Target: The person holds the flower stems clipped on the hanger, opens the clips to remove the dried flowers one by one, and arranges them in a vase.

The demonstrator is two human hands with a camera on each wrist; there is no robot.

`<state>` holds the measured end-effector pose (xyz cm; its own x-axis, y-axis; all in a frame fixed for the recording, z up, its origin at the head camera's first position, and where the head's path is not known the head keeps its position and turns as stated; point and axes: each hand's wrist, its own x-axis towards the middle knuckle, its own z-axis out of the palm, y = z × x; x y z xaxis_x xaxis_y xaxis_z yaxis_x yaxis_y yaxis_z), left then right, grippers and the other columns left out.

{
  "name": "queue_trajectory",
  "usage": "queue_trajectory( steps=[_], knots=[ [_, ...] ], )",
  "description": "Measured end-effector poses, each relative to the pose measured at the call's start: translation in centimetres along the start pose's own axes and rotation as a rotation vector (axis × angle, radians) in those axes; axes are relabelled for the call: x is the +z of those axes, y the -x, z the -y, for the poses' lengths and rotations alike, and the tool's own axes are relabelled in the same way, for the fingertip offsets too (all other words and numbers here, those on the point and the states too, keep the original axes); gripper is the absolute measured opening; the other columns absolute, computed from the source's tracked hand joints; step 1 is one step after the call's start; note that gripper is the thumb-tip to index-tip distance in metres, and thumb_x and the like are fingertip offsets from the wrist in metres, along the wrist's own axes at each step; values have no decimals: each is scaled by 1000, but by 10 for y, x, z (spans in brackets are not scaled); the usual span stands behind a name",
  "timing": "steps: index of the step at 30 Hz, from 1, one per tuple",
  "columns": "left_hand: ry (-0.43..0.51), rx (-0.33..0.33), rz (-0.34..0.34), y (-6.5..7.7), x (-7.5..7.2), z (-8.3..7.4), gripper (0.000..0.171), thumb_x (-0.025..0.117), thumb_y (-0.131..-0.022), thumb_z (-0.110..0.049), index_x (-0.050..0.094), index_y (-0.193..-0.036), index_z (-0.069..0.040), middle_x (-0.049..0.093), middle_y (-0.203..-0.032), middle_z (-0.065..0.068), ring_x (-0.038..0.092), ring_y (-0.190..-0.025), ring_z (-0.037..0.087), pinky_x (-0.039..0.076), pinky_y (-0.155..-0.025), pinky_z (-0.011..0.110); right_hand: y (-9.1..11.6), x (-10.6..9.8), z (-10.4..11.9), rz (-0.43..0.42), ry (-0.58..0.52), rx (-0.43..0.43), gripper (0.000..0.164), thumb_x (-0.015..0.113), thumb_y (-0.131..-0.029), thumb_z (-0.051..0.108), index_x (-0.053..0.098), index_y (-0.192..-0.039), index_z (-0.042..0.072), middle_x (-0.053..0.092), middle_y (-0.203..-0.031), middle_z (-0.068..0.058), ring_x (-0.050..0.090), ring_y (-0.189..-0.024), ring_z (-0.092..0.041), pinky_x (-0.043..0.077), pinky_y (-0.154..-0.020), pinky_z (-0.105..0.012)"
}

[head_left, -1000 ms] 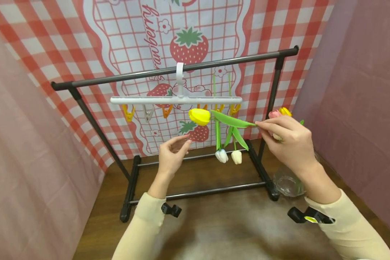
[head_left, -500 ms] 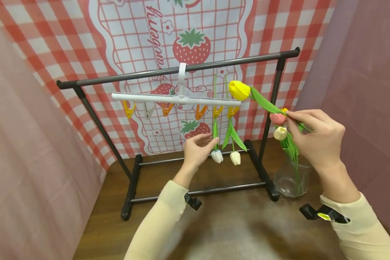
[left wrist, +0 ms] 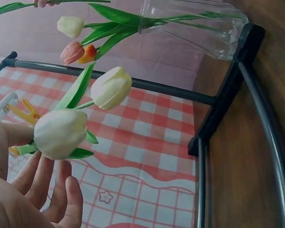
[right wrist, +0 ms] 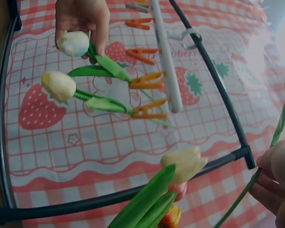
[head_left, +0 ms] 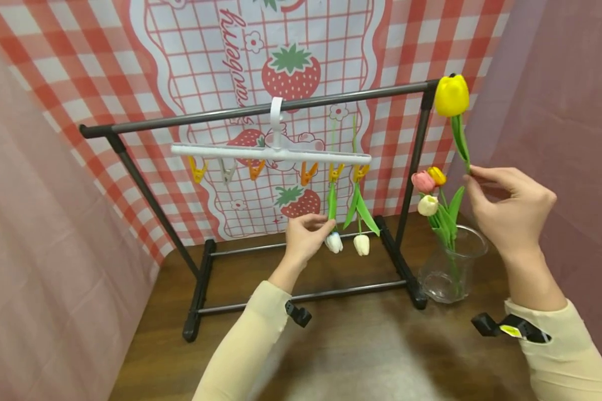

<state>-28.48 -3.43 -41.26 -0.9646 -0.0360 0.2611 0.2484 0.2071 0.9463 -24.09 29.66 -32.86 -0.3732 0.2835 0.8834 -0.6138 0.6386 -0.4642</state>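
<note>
My right hand (head_left: 514, 209) pinches the stem of a yellow tulip (head_left: 452, 96), which stands bloom up at the right end of the rack's top bar. In the right wrist view its green stem runs on below the fingers. My left hand (head_left: 306, 239) has thumb and fingers on the stem of a white-blue tulip (head_left: 334, 243), just above its hanging bloom. This tulip (left wrist: 61, 134) hangs upside down from a yellow clip (head_left: 336, 172). Beside it a cream tulip (head_left: 362, 245) also hangs bloom down from another yellow clip (head_left: 361, 172). Both clips sit on a white hanger (head_left: 221, 150).
The hanger hooks over a dark metal rack (head_left: 190, 118). A glass vase (head_left: 443, 278) with pink, orange-yellow and cream tulips (head_left: 428, 205) stands at the rack's right foot. Several more clips (head_left: 308, 173) dangle from the hanger. A red-checked cloth (head_left: 80, 72) hangs behind.
My right hand has carried the yellow tulip from before the hanger to the right, turning it bloom up. My left hand has moved right to the white-blue tulip's stem.
</note>
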Motion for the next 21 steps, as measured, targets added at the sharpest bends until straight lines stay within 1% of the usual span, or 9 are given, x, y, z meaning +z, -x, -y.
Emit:
queue_trajectory(
  steps=[2,6,8,11,15,18,19,21],
  knots=[
    [9,-4,0,0,0,2,26,86,-88,-17,81,-109,-3,82,-102,17,77,-86,19,61,-71,24,2,-1,-5,-4,-7,27,15,84,-84,1,84,-99,-2,69,-92,36,65,-77,22,49,-76,1],
    [9,-26,4,0,2,4,31,86,-88,-17,79,-113,-2,81,-107,18,78,-93,26,64,-78,29,8,-2,-16,-2,6,77,17,84,-83,1,84,-99,-3,67,-90,38,64,-74,23,48,-74,1],
    [10,-37,5,0,4,4,32,86,-88,-17,78,-114,-1,81,-106,19,78,-92,26,64,-77,30,12,-3,-24,5,27,100,18,83,-84,3,83,-100,-3,66,-90,39,63,-74,24,47,-74,2],
    [7,-42,2,1,6,5,31,85,-88,-17,78,-112,1,82,-103,20,79,-88,24,63,-71,27,17,-4,-36,20,51,128,19,84,-85,5,83,-101,-4,64,-89,41,62,-74,24,47,-73,3],
    [0,-34,-12,2,5,5,26,84,-88,-15,80,-108,1,82,-98,20,75,-79,15,58,-63,22,26,-3,-48,55,61,135,19,83,-86,4,82,-101,-6,62,-88,43,62,-75,25,47,-72,4],
    [4,-17,-16,2,4,6,24,84,-88,-14,80,-105,2,81,-95,20,71,-75,11,55,-62,20,33,-2,-54,89,81,137,18,83,-86,3,81,-101,-7,63,-89,38,61,-75,26,46,-71,4],
    [4,-12,-15,2,3,7,23,85,-88,-14,81,-104,1,81,-95,20,70,-74,10,55,-62,20,35,-2,-55,102,96,138,18,82,-86,2,81,-101,-7,67,-88,32,60,-74,27,45,-70,5],
    [1,-3,-5,2,3,7,23,84,-88,-14,81,-104,1,81,-94,20,69,-73,9,54,-62,19,40,-3,-58,131,134,148,18,81,-86,1,80,-101,-7,73,-87,16,57,-72,29,43,-69,6]
  ],
)
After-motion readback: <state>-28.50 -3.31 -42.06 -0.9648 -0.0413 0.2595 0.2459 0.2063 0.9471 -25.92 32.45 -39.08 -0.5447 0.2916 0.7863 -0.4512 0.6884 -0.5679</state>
